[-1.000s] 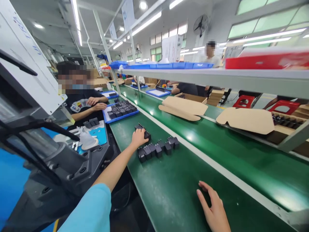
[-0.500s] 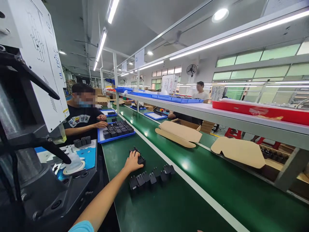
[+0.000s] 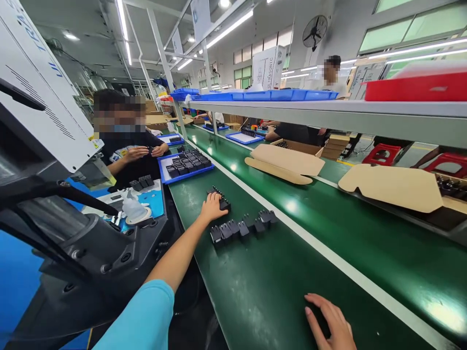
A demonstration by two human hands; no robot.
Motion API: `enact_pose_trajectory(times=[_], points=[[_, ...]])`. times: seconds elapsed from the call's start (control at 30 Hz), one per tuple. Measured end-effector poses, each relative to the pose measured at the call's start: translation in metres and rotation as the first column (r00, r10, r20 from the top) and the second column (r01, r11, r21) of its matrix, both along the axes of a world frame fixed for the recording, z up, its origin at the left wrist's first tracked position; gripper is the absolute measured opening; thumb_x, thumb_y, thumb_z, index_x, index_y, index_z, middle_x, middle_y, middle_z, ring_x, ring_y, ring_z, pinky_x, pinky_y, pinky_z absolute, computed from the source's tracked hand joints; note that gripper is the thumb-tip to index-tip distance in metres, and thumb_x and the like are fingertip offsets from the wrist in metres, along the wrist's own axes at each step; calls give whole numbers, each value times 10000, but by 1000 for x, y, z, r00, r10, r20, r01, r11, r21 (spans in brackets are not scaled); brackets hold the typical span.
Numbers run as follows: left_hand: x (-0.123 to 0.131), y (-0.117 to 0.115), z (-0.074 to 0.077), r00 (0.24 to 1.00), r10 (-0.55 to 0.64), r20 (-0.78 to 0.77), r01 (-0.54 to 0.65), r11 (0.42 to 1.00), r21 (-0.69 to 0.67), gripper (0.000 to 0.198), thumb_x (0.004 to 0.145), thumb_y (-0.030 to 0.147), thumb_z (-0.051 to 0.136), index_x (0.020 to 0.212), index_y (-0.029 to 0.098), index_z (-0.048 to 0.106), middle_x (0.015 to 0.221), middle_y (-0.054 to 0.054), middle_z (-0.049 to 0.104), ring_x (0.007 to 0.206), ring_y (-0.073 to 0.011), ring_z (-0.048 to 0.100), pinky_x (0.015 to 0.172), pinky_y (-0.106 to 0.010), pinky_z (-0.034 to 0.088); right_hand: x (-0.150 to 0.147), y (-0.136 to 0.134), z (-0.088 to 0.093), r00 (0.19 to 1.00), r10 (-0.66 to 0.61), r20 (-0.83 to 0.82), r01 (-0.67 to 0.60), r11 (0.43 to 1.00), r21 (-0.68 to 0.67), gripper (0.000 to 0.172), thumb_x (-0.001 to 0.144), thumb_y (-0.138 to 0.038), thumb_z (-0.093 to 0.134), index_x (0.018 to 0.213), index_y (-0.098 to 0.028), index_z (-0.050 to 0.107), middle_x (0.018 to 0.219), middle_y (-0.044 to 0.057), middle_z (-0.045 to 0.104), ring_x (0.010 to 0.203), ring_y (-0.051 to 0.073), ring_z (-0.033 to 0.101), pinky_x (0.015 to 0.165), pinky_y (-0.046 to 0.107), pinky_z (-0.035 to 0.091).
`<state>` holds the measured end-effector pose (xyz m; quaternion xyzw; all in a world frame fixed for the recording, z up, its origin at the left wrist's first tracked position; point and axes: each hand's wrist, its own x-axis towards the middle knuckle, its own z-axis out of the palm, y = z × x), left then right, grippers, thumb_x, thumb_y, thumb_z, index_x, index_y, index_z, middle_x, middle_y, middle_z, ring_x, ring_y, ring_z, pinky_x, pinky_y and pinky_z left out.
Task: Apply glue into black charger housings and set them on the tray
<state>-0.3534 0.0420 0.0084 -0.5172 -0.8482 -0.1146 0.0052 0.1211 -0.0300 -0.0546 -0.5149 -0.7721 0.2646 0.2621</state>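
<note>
My left hand [image 3: 213,207] reaches out over the green bench, its fingers curled round a short row of black power adapters [image 3: 225,204] with metal pins up. Part of that row is hidden under the hand. Just nearer to me stands a second, uneven row of black plug adapters [image 3: 243,227], pins upward, touched by neither hand. My right hand [image 3: 330,323] hovers at the lower right above the green surface [image 3: 270,287], fingers apart and holding nothing.
At left stands an ultrasonic machine [image 3: 47,97]. A co-worker [image 3: 127,146] sits beyond it, by a blue-rimmed tray [image 3: 168,179] of adapters. Flattened cardboard flaps [image 3: 394,187] lie across the bench. A shelf [image 3: 277,108] carries blue trays and a red tray [image 3: 419,87].
My view has tipped downward. My right hand has come into sight at the lower right, while my left stays on the same row. The co-worker's hands have moved from the tray towards their body.
</note>
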Motion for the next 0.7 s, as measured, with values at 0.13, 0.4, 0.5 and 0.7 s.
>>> enact_pose_trajectory(times=[0.13, 0.4, 0.5, 0.7], points=[[1, -2, 3, 1000, -17, -13, 17, 1000, 12, 592, 736, 476, 688, 1200, 231, 413, 1470, -136, 355, 1429, -308, 250, 1142, -477, 265, -1, -1, -6, 1000, -4, -13, 5, 998, 66, 386, 859, -598, 496, 1077, -340, 683, 1200, 36, 684, 1121, 292, 621, 861, 423, 524], [-1, 4, -3, 1000, -22, -1, 22, 1000, 19, 582, 753, 479, 687, 1193, 227, 403, 1574, -154, 205, 1494, -332, 89, 1176, -543, 166, -6, -6, -6, 999, -8, -40, 11, 998, 64, 345, 873, -572, 495, 1048, -342, 683, 1194, 29, 677, 1150, 292, 591, 917, 469, 480], [0, 5, -6, 1000, -5, 25, 4, 999, 37, 563, 774, 493, 658, 1196, 224, 400, 1572, -162, 206, 1491, -333, 108, 1164, -561, 188, -6, -5, -3, 999, -10, -42, 13, 998, 59, 364, 864, -587, 491, 1045, -341, 689, 1191, 31, 680, 1138, 295, 600, 898, 466, 495], [3, 5, -6, 997, 13, 78, -17, 999, 43, 563, 763, 462, 671, 1204, 240, 402, 1558, -143, 241, 1487, -307, 133, 1147, -551, 240, -4, -1, 1, 1000, -18, -15, 18, 999, 32, 425, 806, -663, 476, 985, -364, 719, 1146, 26, 710, 1086, 315, 639, 805, 473, 547]])
